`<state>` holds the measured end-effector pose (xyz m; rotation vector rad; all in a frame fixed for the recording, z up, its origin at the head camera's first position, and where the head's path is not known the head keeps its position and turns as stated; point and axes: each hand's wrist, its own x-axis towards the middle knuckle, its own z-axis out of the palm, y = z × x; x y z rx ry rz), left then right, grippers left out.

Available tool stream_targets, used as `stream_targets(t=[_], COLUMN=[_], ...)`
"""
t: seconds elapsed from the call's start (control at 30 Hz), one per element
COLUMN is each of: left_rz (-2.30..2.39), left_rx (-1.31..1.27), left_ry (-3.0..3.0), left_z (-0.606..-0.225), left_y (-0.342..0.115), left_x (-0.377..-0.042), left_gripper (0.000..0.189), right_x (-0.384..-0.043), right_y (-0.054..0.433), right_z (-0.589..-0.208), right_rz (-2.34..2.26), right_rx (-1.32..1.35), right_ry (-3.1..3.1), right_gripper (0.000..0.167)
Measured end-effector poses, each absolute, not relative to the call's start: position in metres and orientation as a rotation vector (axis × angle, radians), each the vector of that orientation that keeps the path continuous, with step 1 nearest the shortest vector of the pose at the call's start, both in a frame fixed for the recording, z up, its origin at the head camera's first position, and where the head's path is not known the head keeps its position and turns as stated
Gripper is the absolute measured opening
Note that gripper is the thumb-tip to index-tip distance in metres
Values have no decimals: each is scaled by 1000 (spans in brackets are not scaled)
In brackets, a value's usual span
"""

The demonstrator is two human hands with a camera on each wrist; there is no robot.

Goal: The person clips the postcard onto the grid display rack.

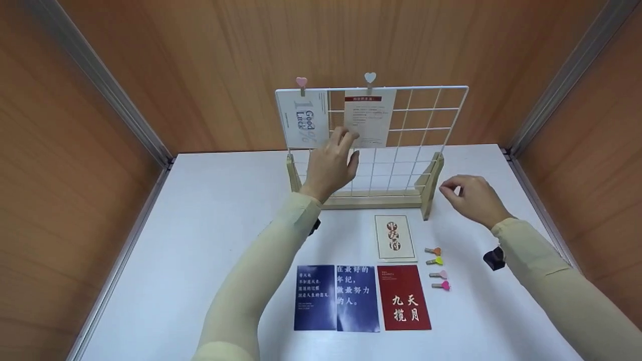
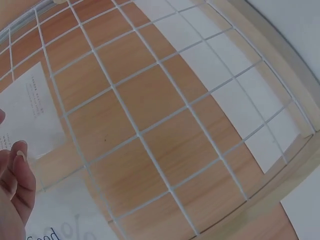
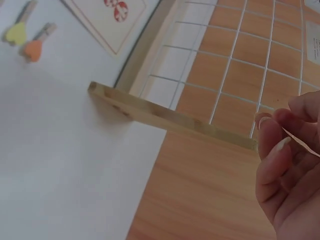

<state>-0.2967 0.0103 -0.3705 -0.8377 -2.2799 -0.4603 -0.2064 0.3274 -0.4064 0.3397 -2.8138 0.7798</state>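
My left hand [image 1: 330, 163] is raised in front of the white wire grid [image 1: 424, 129], its fingertips at the lower left corner of a printed white card [image 1: 371, 123]. A pale blue heart clip [image 1: 370, 77] fastens that card to the grid's top bar. To its left hangs a "Good Luck" card [image 1: 303, 118] under a pink heart clip [image 1: 301, 81]. My right hand [image 1: 474, 198] hovers beside the stand's right wooden foot [image 1: 432, 185]. Its fingers are loosely curled, thumb near the index finger, and nothing shows between them in the right wrist view.
On the white table [image 1: 225, 215] lie a cream card [image 1: 395, 238], two blue cards [image 1: 315, 313] [image 1: 357, 318] and a red card [image 1: 404, 286]. Several small heart clips [image 1: 438, 260] lie in a column right of them. Wooden panels [image 1: 225, 65] enclose the back and sides.
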Motion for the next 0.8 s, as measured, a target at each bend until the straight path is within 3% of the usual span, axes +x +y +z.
stream_targets(t=[0.8], left_rz=[-491], left_rx=[-884], left_ry=[-2512], left_z=[-429], left_y=[36], left_x=[-286], left_gripper=[52], right_x=[-190], right_y=[328], right_z=[-458], right_rz=[1008], right_rx=[161], right_ry=[-3235], right_gripper=[27])
